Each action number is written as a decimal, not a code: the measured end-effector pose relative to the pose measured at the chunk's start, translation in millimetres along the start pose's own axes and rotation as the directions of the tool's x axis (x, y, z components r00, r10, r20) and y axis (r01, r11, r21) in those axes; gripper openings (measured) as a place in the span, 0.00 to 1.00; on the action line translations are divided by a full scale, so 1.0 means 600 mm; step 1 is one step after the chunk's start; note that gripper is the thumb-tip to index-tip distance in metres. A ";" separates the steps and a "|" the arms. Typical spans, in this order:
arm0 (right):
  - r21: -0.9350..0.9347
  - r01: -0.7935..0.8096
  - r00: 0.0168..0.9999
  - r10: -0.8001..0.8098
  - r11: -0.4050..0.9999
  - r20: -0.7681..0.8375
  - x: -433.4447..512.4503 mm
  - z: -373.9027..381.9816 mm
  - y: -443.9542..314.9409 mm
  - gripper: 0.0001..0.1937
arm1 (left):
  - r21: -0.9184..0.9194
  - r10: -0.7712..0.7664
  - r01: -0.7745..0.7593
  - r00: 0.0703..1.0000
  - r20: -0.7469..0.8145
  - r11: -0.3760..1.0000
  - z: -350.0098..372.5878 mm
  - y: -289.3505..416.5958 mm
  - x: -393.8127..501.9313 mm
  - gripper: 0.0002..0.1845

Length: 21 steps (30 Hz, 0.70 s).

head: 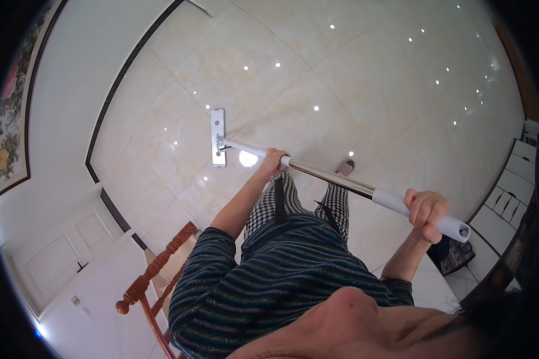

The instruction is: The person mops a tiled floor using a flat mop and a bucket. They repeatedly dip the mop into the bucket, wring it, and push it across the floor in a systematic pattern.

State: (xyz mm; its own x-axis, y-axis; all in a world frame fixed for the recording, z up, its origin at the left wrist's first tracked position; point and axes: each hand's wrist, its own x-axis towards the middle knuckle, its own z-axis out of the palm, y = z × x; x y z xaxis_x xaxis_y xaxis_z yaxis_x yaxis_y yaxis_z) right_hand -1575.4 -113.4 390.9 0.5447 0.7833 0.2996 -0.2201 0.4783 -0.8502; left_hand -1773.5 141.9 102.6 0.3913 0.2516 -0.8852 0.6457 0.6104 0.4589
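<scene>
I hold a flat mop by its pole point(332, 178), which slants across the front of my body. Closed round the white lower part of the pole is my left hand point(275, 162), near my thigh. My right hand point(426, 214) grips the white plastic handle at the upper end, out to the right. The flat rectangular mop head point(218, 138) rests on the tiled floor ahead and to the left. Whether a pad is fitted under it is hidden.
Glossy floor tiles point(269, 103) spread ahead, edged at left by a dark baseboard point(117, 92). A carved wooden chair point(161, 264) stands close at my left. White drawers point(505, 202) line the right side. A framed flower picture point(27, 112) hangs on the left wall.
</scene>
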 end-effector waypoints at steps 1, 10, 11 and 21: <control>0.009 0.051 0.999 -0.051 0.999 0.018 -0.004 -0.019 -0.013 0.19 | -0.024 0.012 -0.013 1.000 -0.011 1.000 0.020 0.003 0.000 0.18; -0.436 0.191 0.981 -0.178 0.879 0.070 -0.179 -0.234 -0.428 0.18 | 0.018 0.101 -0.126 0.864 0.494 0.992 0.577 0.028 -0.010 0.20; -0.494 0.179 0.982 -0.187 0.851 0.033 -0.193 -0.233 -0.469 0.17 | 0.031 0.103 -0.143 0.833 0.543 0.989 0.643 0.039 -0.016 0.20; -0.498 0.360 0.857 -0.491 0.789 -0.157 -0.198 -0.295 -0.501 0.18 | 0.205 0.174 -0.374 0.762 0.624 0.904 0.833 0.149 0.012 0.19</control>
State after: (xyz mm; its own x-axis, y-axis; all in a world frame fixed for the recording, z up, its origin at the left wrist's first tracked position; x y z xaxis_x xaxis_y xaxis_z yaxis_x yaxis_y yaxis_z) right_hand -1431.0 -420.4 534.2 0.7022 0.3741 0.6058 0.4258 0.4612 -0.7784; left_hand -1385.1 -177.2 175.7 0.8196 -0.1706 -0.5469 0.5718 0.3039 0.7620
